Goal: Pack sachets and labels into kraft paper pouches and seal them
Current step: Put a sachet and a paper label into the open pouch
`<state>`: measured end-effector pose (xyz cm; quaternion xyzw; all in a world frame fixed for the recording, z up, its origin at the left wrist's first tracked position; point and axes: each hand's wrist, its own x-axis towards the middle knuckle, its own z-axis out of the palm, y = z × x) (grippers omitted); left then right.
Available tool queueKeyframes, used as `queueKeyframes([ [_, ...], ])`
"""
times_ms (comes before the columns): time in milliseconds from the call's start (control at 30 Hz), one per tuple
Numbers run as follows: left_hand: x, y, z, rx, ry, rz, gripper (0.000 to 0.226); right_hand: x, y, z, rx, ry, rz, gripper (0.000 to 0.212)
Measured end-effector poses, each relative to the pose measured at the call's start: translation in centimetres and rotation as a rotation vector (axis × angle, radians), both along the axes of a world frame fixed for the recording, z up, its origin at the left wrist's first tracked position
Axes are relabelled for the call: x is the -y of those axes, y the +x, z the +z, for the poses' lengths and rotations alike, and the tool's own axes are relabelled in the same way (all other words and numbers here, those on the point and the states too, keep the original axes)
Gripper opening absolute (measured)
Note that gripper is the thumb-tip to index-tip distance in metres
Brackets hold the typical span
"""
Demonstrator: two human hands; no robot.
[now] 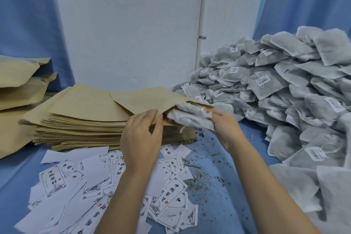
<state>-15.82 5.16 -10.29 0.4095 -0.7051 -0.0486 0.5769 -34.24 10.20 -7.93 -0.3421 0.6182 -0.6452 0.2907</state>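
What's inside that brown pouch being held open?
White sachets, gripped by the right hand, sit partway in the kraft pouch; the left hand holds its mouth. Anything deeper is hidden.

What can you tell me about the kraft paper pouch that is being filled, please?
The kraft paper pouch is a flat, tan paper envelope, plain and unprinted on the side shown. It is held tilted over the stack of pouches, mouth open to the right. The left hand pinches the mouth's lower edge, while the right hand holds white sachets partly inside it.
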Motion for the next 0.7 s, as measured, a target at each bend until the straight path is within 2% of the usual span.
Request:
queueKeyframes([
  [67, -0.2, -0.1, -0.1, 0.012, -0.086, 0.025, 0.031, 0.1, 0.3, 0.3, -0.192, 0.036, -0.105, 0.025],
  [167, -0.4, -0.4, 0.1, -0.015, -0.096, 0.03, 0.035, 0.2, 1.0, 1.0, -0.526, 0.06, -0.252, 0.024],
  [267, -0.6, -0.6, 0.3, -0.024, -0.104, 0.023, 0.036, 0.0, 1.6, 1.4, -0.652, 0.066, -0.313, 0.026],
  [367, -0.5, -0.7, 0.1, 0.01, -0.193, 0.025, 0.032, -0.1, 2.1, 1.6, -0.628, 0.059, -0.347, 0.023],
  [467, -0.4, -0.9, -0.3, 0.066, -0.321, 0.02, 0.029, -0.1, 2.9, 2.2, -0.308, -0.032, -0.284, 0.024],
  [500, -0.4, -1.0, -0.3, 0.069, -0.337, 0.018, 0.028, 0.1, 3.4, 2.3, -0.256, -0.046, -0.243, 0.026],
  [633, -0.3, -1.2, -0.2, 0.031, -0.39, 0.036, 0.026, 1.2, 5.6, 1.6, -0.419, 0.032, -0.082, 0.018],
  [700, -0.2, -1.2, -0.3, 0.022, -0.415, 0.037, 0.024, 1.8, 5.9, 1.0, -0.537, 0.104, -0.057, 0.022],
])
